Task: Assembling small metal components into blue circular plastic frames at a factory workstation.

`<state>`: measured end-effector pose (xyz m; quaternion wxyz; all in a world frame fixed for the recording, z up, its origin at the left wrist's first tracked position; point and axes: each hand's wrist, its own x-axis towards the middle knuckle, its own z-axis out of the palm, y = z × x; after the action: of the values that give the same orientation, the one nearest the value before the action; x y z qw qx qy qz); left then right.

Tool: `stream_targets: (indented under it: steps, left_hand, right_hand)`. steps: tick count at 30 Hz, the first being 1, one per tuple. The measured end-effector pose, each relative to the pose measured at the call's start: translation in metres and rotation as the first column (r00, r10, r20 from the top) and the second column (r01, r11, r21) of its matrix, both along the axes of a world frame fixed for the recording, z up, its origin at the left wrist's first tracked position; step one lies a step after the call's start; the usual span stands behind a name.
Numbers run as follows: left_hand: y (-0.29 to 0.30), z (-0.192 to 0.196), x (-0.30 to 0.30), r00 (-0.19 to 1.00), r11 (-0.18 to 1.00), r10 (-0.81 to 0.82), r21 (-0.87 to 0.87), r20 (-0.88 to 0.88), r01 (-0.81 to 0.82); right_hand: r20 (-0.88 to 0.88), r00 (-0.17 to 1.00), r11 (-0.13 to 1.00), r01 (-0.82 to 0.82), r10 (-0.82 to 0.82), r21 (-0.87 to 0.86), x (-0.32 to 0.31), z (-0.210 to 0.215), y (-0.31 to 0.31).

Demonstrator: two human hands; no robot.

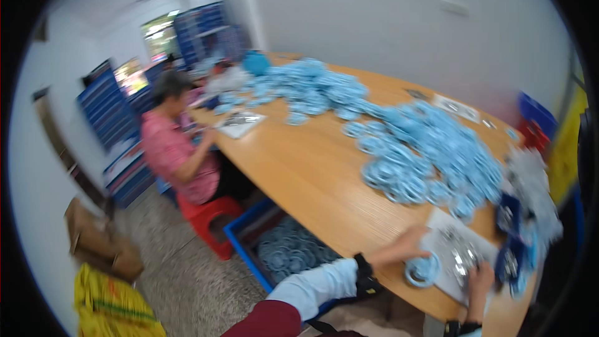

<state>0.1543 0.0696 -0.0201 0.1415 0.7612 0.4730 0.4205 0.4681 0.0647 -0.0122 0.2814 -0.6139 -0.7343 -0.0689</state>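
My left hand (404, 247) reaches over the near edge of the table, its thumb and fingers closed at the rim of a light blue ring (414, 279). That ring overlaps the edge of a white board (440, 222). Small shiny metal pieces (460, 256) lie scattered on the board. At the board's right side my right hand (480, 279) has its fingertips bent together among the metal pieces. Blur hides what they hold, if anything. Beyond the board spreads a large heap of similar light blue rings (430, 143).
Dark blue small trays (510, 259) and clear plastic bags (530, 187) crowd the table's right end. Below the near edge stands a blue crate (240, 243) of rings. A person in pink (178, 150) sits on a red stool (215, 228) by another white board (240, 126).
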Motion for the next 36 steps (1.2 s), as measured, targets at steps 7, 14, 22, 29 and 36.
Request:
stream_targets:
  steps: [7, 14, 22, 29, 36]
  left_hand:
    - [-0.037, 0.057, -0.068, 0.972, 0.949, 0.080, -0.316, 0.223, -0.006]
    - [-0.074, 0.064, -0.105, 0.883, 0.844, 0.329, -0.523, 0.334, -0.117]
    - [-0.057, 0.048, 0.006, 0.918, 0.914, -0.031, -0.360, 0.396, 0.187]
    - [-0.058, 0.054, 0.036, 0.911, 0.935, -0.205, -0.202, 0.358, 0.290]
    - [-0.053, 0.043, 0.040, 0.967, 0.929, -0.225, -0.272, 0.122, 0.250]
  right_hand:
    - [0.025, 0.999, 0.999, 0.045, -0.045, -0.002, -0.009, -0.008, 0.007]
    - [-0.308, 0.951, 0.974, -0.091, 0.023, -0.209, -0.035, 0.030, 0.001]
    - [-0.838, 0.540, 0.942, -0.314, 0.073, -0.121, -0.087, 0.046, -0.036]
    - [-0.970, 0.241, 0.877, -0.461, -0.025, -0.137, -0.119, 0.056, -0.066]
    - [-0.968, 0.251, 0.921, -0.381, 0.017, -0.082, -0.118, 0.052, -0.072]
